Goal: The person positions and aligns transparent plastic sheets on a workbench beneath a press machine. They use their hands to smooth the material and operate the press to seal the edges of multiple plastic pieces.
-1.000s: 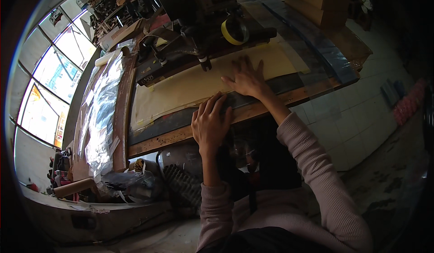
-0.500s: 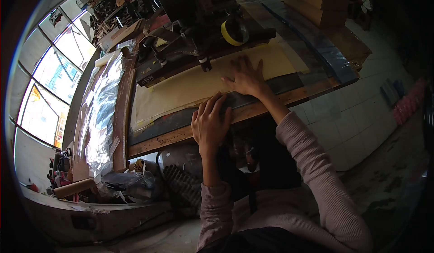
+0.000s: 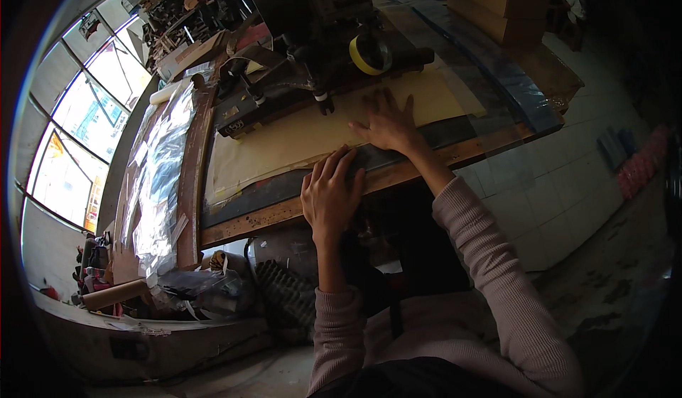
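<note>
Worktable (image 3: 249,224), sheet (image 3: 284,148) beneath right hand (image 3: 388,125)

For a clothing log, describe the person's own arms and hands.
Long, dusty-pink sleeves in ribbed knit cover the arms, creased into folds and ending short of the wrists. The left hand and right hand are bare, without gloves.

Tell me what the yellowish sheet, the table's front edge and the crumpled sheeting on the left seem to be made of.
Yellowish sheet: perhaps paper or thin card, matte; it lies flat, showing no strong glare. Front edge: likely wood, dull and worn; brown with dark spots. Crumpled sheeting: probably clear plastic film, glossy; its wrinkles throw bright glare.
</note>
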### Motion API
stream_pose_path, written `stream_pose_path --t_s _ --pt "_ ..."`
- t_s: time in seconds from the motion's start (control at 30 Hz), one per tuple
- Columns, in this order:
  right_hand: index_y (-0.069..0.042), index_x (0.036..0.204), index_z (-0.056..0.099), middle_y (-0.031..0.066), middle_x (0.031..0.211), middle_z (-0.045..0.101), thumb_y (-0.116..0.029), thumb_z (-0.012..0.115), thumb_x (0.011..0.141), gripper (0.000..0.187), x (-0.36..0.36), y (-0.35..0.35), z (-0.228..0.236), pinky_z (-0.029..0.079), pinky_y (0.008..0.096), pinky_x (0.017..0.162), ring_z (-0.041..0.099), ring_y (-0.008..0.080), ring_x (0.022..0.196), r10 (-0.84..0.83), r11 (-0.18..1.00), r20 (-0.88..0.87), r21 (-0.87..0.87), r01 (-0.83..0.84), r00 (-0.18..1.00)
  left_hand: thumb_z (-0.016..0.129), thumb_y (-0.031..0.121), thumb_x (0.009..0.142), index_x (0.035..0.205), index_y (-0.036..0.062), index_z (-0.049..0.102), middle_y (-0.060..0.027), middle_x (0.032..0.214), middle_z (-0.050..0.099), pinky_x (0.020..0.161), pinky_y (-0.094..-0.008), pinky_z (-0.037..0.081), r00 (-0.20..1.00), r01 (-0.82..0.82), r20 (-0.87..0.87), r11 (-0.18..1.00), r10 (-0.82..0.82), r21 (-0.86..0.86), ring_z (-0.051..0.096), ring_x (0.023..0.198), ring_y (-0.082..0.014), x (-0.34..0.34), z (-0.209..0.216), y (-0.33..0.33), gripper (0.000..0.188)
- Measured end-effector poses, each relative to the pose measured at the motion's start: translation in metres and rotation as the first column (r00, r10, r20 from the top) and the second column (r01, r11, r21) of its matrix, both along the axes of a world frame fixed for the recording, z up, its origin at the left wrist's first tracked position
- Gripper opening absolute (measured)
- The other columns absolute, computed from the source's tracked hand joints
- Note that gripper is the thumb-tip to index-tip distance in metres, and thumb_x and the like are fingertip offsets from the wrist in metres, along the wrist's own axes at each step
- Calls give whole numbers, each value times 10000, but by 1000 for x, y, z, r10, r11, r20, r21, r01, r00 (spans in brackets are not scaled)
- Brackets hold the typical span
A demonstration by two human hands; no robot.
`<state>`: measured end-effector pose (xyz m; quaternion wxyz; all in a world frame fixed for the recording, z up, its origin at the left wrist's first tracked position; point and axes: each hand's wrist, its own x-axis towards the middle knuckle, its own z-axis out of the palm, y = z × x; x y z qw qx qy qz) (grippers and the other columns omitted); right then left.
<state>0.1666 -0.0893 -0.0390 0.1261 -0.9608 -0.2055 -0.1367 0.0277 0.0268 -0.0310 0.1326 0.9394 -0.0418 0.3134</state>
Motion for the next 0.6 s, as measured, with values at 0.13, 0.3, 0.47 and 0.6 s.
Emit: stream_pose_path --t_s 0.13,0.3,0.47,0.6 --pt "-79 1323 361 209 1358 324 -581 439 828 710 0 0 0 177 688 974 249 345 1316 -4 1000 1 -6 4 1000 605 284 797 1084 160 619 13 1133 603 839 -325 435 1000 -5 18 1000 5 6 561 1038 -181 0 0 -1 313" --pt "-73 1346 332 178 1404 281 -603 412 827 746 1 -2 2 118 681 1000 181 317 1346 7 1000 -71 -4 -8 997 607 287 795 1085 165 619 17 1132 603 838 -325 435 1000 -6 18 1000 6 4 561 1038 -176 0 -1 -1 315" --pt "-71 1343 334 176 1403 282 -603 417 825 747 0 -2 2 123 681 1000 178 316 1347 3 1000 -77 -6 -4 997 607 288 795 1082 166 619 20 1133 601 839 -325 434 1000 -11 13 1000 11 22 561 1038 -177 -1 -1 -1 312" --pt "-67 1338 342 176 1397 291 -604 421 822 749 -1 -2 3 127 681 999 180 316 1346 10 1000 -77 0 -10 997 608 290 793 1081 166 619 20 1135 600 841 -326 434 1000 -5 10 1000 5 10 560 1040 -178 0 -1 0 314"
